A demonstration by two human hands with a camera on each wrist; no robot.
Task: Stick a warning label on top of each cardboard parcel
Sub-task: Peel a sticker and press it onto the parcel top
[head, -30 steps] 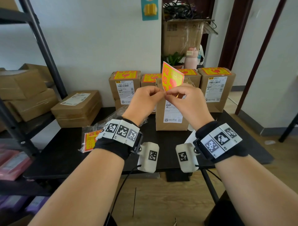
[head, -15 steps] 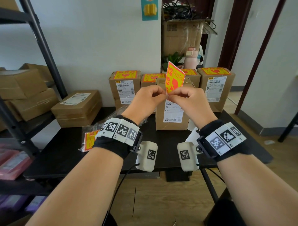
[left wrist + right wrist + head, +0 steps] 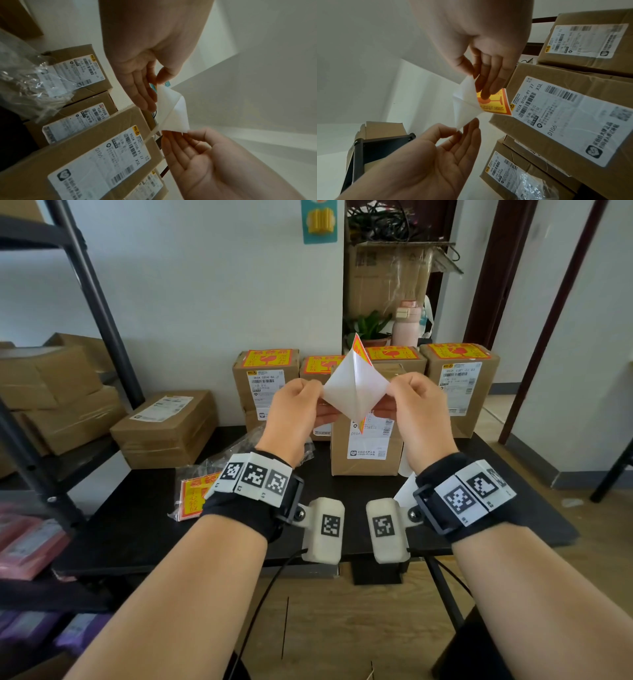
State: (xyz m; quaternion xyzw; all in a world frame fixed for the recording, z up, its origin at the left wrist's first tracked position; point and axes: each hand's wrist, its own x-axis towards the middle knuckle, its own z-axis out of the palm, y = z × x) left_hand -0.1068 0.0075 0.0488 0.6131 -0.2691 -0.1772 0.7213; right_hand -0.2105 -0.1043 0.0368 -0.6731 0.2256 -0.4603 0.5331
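A yellow-and-red warning label (image 3: 359,352) is held up half peeled, with its white backing (image 3: 337,392) spread toward me. My left hand (image 3: 317,392) pinches a corner of the backing (image 3: 464,108). My right hand (image 3: 392,390) pinches the label (image 3: 496,104), fingers on its printed face. Both are raised in front of a tall cardboard parcel (image 3: 366,446) with a plain top, seen as the parcel (image 3: 96,155) in the left wrist view. Several parcels behind, such as the left one (image 3: 265,381) and the right one (image 3: 459,378), carry labels on top.
A clear bag of spare labels (image 3: 193,498) lies on the black table (image 3: 137,525) at left. A flat box (image 3: 164,426) and a shelf frame (image 3: 102,313) with more boxes stand further left. A doorway and wooden floor lie to the right.
The label was held whole, printed side toward me, with both hands pinching one corner. The hands have since pulled apart and the backing has peeled open, so white faces show.
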